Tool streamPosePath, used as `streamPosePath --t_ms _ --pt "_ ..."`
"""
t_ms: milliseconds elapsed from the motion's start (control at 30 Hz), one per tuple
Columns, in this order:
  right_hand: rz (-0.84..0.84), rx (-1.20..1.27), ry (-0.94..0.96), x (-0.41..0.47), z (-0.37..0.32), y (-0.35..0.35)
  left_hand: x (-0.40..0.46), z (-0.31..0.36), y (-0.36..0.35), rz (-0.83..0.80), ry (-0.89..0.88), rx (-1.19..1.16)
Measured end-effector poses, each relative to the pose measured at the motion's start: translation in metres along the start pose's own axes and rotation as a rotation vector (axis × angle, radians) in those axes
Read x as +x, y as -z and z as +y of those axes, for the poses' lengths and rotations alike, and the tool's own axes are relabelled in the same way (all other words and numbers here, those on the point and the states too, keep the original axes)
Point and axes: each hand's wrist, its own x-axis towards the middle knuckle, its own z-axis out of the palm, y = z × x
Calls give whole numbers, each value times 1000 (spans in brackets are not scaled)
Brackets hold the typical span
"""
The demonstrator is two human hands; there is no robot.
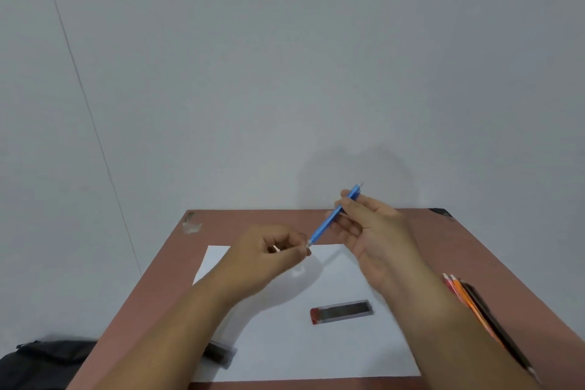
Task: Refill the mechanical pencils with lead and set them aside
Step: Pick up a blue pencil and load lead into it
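A reddish-brown table fills the lower half of the view, with a white sheet of paper laid flat across its middle. At the sheet's near left edge a clear lead case lies partly hidden under the left forearm. Further in, near the sheet's centre, a second lead case with a red cap lies flat, dark leads showing through its wall. On the bare table along the right edge lies a bundle of pencils, orange, red and black, partly covered by the right forearm. A black bag sits off the table at the lower left.

Above the sheet's far half, the left hand is curled, its fingertips pinched at the lower tip of the blue mechanical pencil; whether they hold a lead is too small to tell. The right hand grips the pencil's upper barrel, holding it tilted in the air, upper end to the far right. Behind the table stands a plain grey-white wall.
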Motion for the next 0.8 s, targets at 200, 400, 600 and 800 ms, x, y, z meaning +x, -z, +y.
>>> streamPosePath --t_ms 200,400,600,800 --pt "45 -488 192 -21 -49 33 -7 40 -26 -136 -101 250" --pt "196 -763 258 -40 -83 107 -14 72 -71 -227 -148 526" --pt "278 -1135 232 -55 -92 166 -24 87 -117 -219 -222 587" --pt "316 -1361 183 -61 -78 186 -27 82 -145 -256 -236 659"
